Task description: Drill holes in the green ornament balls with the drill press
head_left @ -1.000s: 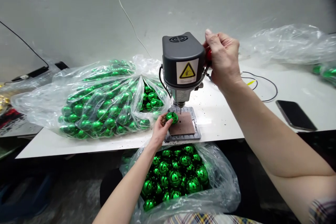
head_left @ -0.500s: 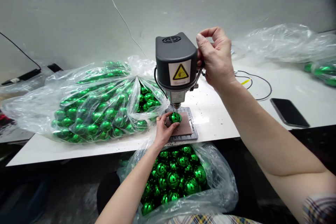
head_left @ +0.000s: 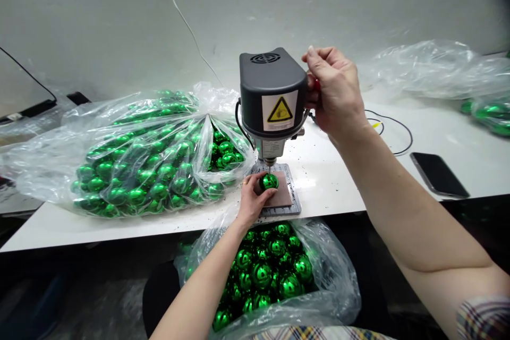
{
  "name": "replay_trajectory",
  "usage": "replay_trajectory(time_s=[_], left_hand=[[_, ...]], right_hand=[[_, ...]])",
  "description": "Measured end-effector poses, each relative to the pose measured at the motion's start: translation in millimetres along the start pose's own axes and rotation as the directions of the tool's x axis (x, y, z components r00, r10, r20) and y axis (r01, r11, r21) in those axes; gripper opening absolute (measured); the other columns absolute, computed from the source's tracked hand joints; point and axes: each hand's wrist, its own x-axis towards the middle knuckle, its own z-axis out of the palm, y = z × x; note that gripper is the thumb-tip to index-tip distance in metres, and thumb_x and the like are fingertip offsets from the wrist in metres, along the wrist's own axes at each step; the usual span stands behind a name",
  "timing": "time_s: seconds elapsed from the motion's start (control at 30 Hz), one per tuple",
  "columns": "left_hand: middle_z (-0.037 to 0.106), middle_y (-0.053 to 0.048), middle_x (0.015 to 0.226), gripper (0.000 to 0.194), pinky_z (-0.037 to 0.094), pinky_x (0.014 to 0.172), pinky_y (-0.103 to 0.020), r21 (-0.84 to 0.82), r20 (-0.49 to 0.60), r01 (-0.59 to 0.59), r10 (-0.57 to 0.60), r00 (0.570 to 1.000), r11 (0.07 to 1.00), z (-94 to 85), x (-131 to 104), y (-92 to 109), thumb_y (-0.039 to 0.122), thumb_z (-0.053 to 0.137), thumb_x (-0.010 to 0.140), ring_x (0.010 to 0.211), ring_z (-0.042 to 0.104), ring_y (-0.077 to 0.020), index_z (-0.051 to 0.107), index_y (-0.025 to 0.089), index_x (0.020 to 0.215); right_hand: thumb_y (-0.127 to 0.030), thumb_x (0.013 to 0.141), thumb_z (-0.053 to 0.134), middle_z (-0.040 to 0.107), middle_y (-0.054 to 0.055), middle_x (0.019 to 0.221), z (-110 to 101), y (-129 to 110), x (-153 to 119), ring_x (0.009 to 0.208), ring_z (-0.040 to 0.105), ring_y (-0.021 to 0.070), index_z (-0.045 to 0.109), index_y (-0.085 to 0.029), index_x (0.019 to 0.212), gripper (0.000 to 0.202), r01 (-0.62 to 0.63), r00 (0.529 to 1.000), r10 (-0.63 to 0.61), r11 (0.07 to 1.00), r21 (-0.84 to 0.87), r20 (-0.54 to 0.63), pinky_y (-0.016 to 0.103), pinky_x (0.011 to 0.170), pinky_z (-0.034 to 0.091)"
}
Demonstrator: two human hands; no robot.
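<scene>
A small bench drill press (head_left: 273,85) with a dark grey housing and a yellow warning label stands on the white table. My left hand (head_left: 252,201) pinches a shiny green bauble (head_left: 270,183) between thumb and fingers, on the brown pad (head_left: 283,196) over the press's slotted grey base (head_left: 295,206). The thin drill bit (head_left: 270,169) points down at the bauble's top; whether it touches cannot be made out. Beside the housing, my right hand (head_left: 334,90) is closed round the press's lever, mostly hidden by the fingers, with a bit of red showing between them.
An open plastic bag (head_left: 334,276) of green baubles lies in my lap below the table edge. A large clear bag (head_left: 139,170) of baubles fills the left. To the right are a phone (head_left: 439,174), a black cable (head_left: 410,135) and another bauble bag (head_left: 494,111).
My left hand and the bauble have shifted slightly right and nearer on the pad. My right hand sits a little lower and further right, with red now showing between its fingers.
</scene>
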Motion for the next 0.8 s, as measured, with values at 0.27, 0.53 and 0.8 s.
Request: replay_trajectory(time_s=[0.27, 0.53, 0.8], left_hand=[[0.057, -0.012, 0.123, 0.054, 0.041, 0.110, -0.046, -0.046, 0.013, 0.011, -0.010, 1.000, 0.999, 1.3, 0.1, -1.3, 0.032, 0.082, 0.075, 0.121, 0.054, -0.0280, 0.065, 0.022, 0.125], [0.058, -0.011, 0.121, 0.052, 0.040, 0.110, -0.047, -0.063, 0.031, 0.014, -0.012, 0.999, 0.998, 1.3, 0.6, -1.6, 0.031, 0.082, 0.076, 0.121, 0.053, -0.0287, 0.066, 0.023, 0.124], [0.058, -0.011, 0.121, 0.054, 0.040, 0.110, -0.046, -0.061, 0.038, 0.021, -0.019, 0.999, 0.998, 3.1, 1.9, -6.3, 0.030, 0.081, 0.076, 0.122, 0.052, -0.0286, 0.064, 0.022, 0.126]], right_hand=[[-0.063, 0.085, 0.063, 0.027, -0.005, 0.044, 0.4, 9.8, 2.2, 0.036, 0.026, 0.0051, 0.039, -0.022, 0.051, 0.059, 0.082, 0.997, -0.082, 0.997, -0.004, -0.002, 0.025, 0.034, 0.016], [-0.050, 0.087, 0.067, 0.029, -0.005, 0.036, -6.6, 11.0, -45.2, 0.030, 0.027, 0.0066, 0.035, -0.023, 0.041, 0.063, 0.364, 0.930, -0.367, 0.926, 0.097, 0.016, 0.031, 0.031, 0.013], [-0.042, 0.090, 0.065, 0.030, -0.004, 0.034, -19.1, 32.0, -78.3, 0.029, 0.027, 0.0052, 0.031, -0.018, 0.038, 0.067, 0.513, 0.852, -0.522, 0.849, 0.129, 0.046, 0.029, 0.037, 0.012]])
